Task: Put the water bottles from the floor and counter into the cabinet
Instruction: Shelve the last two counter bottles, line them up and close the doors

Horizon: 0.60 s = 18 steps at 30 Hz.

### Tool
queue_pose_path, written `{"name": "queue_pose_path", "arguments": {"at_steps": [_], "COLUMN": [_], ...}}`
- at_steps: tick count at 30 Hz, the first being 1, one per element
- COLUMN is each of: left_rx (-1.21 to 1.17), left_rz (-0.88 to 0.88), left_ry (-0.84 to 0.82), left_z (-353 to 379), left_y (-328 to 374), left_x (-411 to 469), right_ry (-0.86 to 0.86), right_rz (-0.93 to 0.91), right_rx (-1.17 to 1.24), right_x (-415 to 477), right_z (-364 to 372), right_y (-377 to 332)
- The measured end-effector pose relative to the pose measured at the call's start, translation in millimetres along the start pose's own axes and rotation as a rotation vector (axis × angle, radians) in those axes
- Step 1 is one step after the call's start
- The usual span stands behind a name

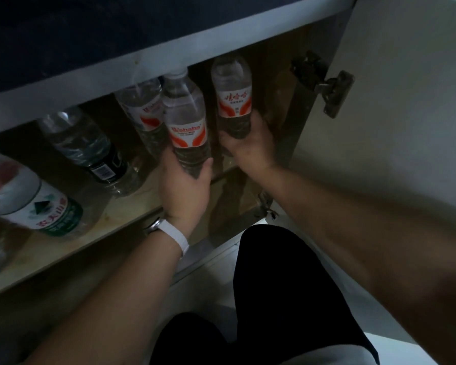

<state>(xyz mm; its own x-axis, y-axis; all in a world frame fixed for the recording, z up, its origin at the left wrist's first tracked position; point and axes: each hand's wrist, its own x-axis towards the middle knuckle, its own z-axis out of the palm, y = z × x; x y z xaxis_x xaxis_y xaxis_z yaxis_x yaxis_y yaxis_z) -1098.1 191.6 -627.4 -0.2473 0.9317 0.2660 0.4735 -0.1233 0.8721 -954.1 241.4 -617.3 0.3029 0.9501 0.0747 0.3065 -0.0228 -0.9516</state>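
Left grip (187, 185) wraps the base of the left bottle (186, 122) and right grip (248, 143) wraps the right bottle (233, 96). Both are inside the cabinet (63, 101), at the right end of its shelf (132, 206). A green-label bottle (37, 206), a black-label bottle (84, 143) and a rear bottle (142, 109) already stand inside, so the task looks well along. Floor and counter are out of view. Both forearms reach forward, fingers curled under the bases.

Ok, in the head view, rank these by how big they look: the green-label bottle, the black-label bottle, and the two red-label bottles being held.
1. Green-label bottle, largest, though it is nearest the camera.
2. Black-label bottle.
3. Left-held bottle and right-held bottle look alike, so no ranking.
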Motion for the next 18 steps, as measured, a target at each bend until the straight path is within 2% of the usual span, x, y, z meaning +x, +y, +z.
{"name": "queue_pose_path", "arguments": {"at_steps": [7, 18], "left_rx": [-0.010, -0.015], "left_rz": [-0.025, -0.054], "left_ry": [-0.002, 0.123], "left_z": [14, 47], "left_y": [8, 26], "left_x": [19, 51], "right_ry": [-0.131, -0.034], "right_rz": [0.082, 0.066], "right_rx": [0.093, 0.078], "right_x": [7, 42], "right_z": [-17, -17], "right_y": [-3, -22]}}
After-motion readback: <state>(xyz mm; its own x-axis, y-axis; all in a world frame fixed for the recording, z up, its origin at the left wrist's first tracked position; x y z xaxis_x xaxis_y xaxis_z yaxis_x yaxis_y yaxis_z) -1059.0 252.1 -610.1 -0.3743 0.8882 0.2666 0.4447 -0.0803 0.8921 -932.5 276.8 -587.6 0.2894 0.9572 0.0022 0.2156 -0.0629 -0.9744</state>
